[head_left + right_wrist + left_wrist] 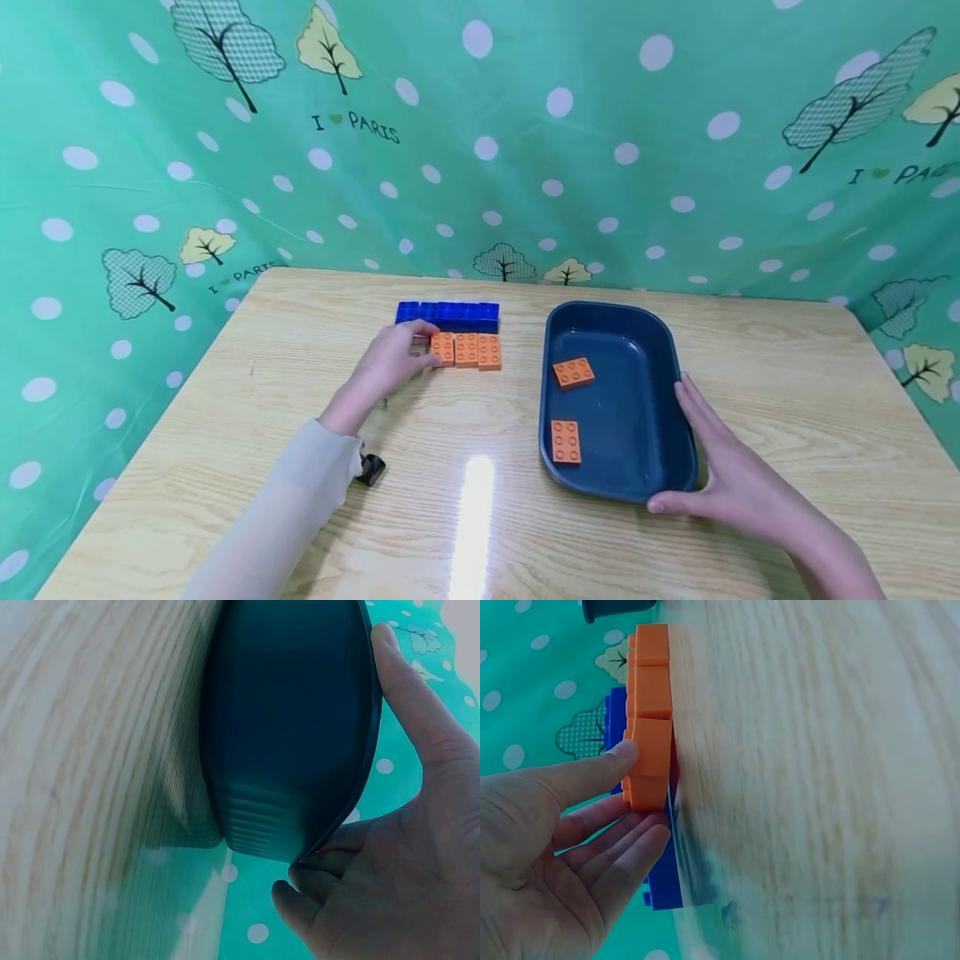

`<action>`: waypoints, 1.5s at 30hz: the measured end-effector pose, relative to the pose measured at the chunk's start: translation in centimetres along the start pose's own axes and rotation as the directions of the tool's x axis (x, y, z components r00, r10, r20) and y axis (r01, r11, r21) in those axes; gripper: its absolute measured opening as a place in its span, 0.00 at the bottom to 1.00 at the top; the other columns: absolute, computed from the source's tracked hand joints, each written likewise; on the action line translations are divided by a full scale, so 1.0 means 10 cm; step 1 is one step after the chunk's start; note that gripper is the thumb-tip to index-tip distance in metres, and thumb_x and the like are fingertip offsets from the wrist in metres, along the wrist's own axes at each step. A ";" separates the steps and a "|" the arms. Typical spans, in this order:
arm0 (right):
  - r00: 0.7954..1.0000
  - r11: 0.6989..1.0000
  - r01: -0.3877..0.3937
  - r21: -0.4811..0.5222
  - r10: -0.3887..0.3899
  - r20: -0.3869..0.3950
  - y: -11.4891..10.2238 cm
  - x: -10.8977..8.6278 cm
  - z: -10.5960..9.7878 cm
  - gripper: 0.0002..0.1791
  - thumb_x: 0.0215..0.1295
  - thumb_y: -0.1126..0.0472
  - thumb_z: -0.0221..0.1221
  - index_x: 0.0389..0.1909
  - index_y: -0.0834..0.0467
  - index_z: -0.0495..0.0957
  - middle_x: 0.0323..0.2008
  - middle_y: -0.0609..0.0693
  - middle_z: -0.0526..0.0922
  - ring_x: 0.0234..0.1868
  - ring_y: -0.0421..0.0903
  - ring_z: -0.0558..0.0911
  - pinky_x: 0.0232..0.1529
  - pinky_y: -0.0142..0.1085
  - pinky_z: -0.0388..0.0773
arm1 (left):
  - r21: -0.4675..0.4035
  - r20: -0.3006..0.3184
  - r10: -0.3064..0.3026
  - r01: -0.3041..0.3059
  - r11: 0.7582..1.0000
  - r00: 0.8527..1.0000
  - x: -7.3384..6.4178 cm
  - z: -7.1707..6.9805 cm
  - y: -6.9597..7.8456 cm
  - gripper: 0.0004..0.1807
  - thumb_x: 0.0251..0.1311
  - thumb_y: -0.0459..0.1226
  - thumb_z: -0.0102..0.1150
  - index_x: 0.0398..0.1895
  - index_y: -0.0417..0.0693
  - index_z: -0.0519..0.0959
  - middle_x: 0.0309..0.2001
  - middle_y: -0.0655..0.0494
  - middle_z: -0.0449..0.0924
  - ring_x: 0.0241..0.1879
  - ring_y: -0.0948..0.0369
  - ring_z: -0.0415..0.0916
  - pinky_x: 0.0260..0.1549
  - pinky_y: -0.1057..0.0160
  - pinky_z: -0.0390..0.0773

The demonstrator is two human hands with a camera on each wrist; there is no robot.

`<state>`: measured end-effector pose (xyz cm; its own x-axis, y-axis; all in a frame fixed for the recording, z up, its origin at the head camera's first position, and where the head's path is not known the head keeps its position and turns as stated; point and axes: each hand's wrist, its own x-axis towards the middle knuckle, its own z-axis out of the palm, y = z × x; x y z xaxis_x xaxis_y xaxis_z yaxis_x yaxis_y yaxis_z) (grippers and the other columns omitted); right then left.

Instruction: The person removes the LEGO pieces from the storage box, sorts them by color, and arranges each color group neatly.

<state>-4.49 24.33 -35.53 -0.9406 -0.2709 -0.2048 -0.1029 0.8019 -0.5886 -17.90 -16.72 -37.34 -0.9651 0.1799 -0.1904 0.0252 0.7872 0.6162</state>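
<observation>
Three orange toy bricks stand side by side in a short row on the table. My left hand (390, 360) pinches the leftmost orange brick (443, 350) at the end of that row; in the left wrist view the thumb presses the studded side of the brick (649, 761) and the other fingers are at its end. On the right, my right hand (738, 479) holds a dark blue tray (630, 425) at its near right corner, thumb at the near rim and fingers along the right side. Inside the tray lie two orange bricks, one upper (573, 373) and one lower (566, 442).
A row of blue bricks (457, 315) stands just behind the orange row. By the left sleeve lies a small black object (371, 469). The wooden table (420, 517) ends at a green dotted cloth (525, 167) behind it.
</observation>
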 end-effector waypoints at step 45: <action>0.999 0.999 0.033 0.007 -0.033 -0.014 -0.03 -0.03 -0.01 0.76 0.44 0.38 0.76 0.80 0.52 0.29 0.81 0.60 0.32 0.75 0.74 0.51 0.60 0.76 0.62 | -0.470 0.083 0.494 -0.403 0.785 0.866 -0.57 0.42 1.33 0.21 0.68 0.39 0.61 0.63 0.48 0.76 0.65 0.55 0.75 0.65 0.56 0.74 0.63 0.58 0.78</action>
<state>-4.19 24.21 -35.23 -0.9411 -0.2896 -0.1743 -0.1314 0.7886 -0.6006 -11.01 -4.78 -31.24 -0.8014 0.5934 0.0757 0.2858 0.2686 0.9199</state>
